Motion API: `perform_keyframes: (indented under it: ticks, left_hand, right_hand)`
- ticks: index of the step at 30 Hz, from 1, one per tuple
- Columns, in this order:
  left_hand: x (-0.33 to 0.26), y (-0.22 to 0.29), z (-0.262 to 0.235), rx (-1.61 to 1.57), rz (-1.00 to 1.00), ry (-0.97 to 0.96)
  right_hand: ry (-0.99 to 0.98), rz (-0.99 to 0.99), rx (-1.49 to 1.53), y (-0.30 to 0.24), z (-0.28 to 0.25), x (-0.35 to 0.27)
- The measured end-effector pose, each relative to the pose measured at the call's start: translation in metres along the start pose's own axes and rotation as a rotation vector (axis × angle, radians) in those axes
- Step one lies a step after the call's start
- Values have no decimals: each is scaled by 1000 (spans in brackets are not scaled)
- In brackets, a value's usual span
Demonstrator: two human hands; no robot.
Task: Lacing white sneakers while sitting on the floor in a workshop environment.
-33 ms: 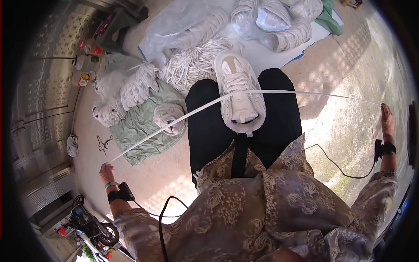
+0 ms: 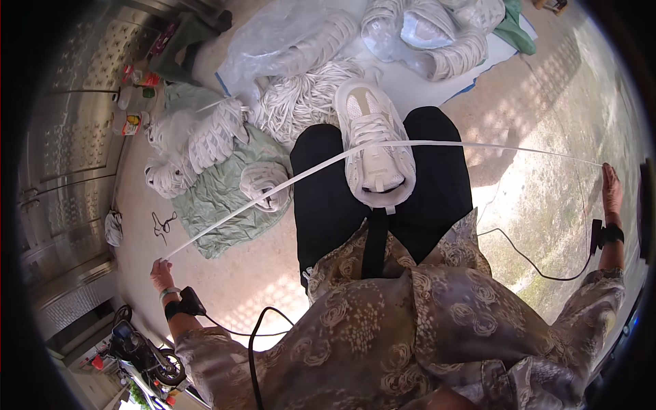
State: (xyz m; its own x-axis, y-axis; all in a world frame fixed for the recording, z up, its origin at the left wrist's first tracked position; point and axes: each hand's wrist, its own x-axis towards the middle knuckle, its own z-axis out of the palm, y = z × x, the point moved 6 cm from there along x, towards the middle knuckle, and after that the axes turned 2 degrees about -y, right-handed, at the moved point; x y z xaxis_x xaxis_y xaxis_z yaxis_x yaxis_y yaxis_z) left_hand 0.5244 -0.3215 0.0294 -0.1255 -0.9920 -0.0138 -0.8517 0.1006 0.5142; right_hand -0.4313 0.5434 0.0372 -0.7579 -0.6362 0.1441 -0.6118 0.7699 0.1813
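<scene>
A white and beige sneaker [image 2: 370, 113] rests between my knees, its toe pointing away from me and its opening toward me. A long white shoelace [image 2: 309, 172] comes out of the sneaker's lacing and stretches tight to both sides. At far left, my left hand [image 2: 162, 275] is closed, pinching one end of the lace. Far out on the right, my right hand [image 2: 611, 188] pinches the other end between its fingertips. Both arms are spread wide.
A pile of loose white laces [image 2: 304, 99] lies beyond my left knee. Laced sneakers [image 2: 217, 137] sit on a green cloth [image 2: 225, 222]; more lie in clear plastic bags [image 2: 283, 37] farther off. Black cables run from devices on my wrists. A metal door [image 2: 75, 130] stands at left.
Both hands have moved slightly farther outward, still pinching the lace ends. The sneaker has not moved.
</scene>
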Motion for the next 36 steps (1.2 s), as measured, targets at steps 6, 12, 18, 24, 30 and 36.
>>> perform_keyframes:
  ticks: [6, 12, 18, 24, 30, 36]
  left_hand:
    - [0, 37, 20, -161, -321, -67]
    - [-139, 252, 216, -134, -272, -1296]
    - [-205, 383, 294, -380, -10, -1443]
    - [-182, 448, 323, -492, 212, -994]
    - [-165, 436, 332, -600, 81, -896]
    - [-183, 427, 313, -738, 155, -909]
  right_hand:
    - [4, 732, 770, 39, 21, -12]
    - [-831, 601, 1743, -376, -10, -12]
    - [-1072, 304, 1959, -532, -29, 5]
    - [-621, 254, 1984, -565, -8, 58]
    - [-514, 293, 2073, -566, -9, 63]
    - [-474, 162, 2047, -559, -15, 46]
